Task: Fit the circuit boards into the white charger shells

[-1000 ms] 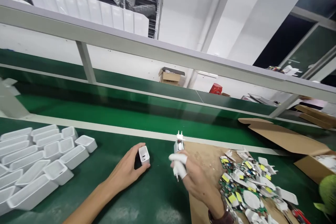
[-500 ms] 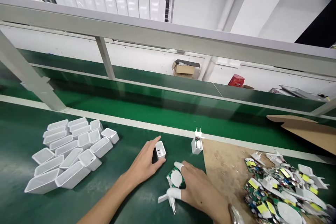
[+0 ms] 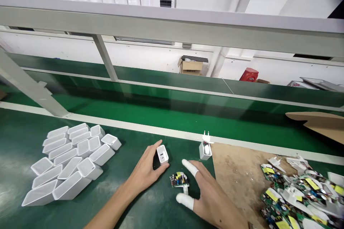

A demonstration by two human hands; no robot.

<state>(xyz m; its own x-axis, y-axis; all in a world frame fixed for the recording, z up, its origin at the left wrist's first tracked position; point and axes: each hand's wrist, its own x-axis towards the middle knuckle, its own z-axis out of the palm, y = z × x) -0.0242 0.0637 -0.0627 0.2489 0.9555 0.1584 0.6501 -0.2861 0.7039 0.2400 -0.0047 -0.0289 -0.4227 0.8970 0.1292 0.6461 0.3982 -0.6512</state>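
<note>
Between the thumb and forefinger of my left hand is a small white casing, standing with its open top up and slots visible inside. To the right, my right hand has its thumb and finger spread, both wearing white finger covers. A small circuit board with a yellow-topped part and a white piece lies on the green table just left of those fingers, with a gap between. Behind my right hand stands another white casing with a board and a two-pin plug sticking out of its top.
Several empty white casings stand grouped at the left. A pile of circuit boards lies on a brown sheet at the right. Beyond the pale table edge strip runs a green belt, under a metal frame.
My right hand has let go of the circuit board and opened. The board now lies with its components showing instead of its white disc. The camera view has shifted slightly.
</note>
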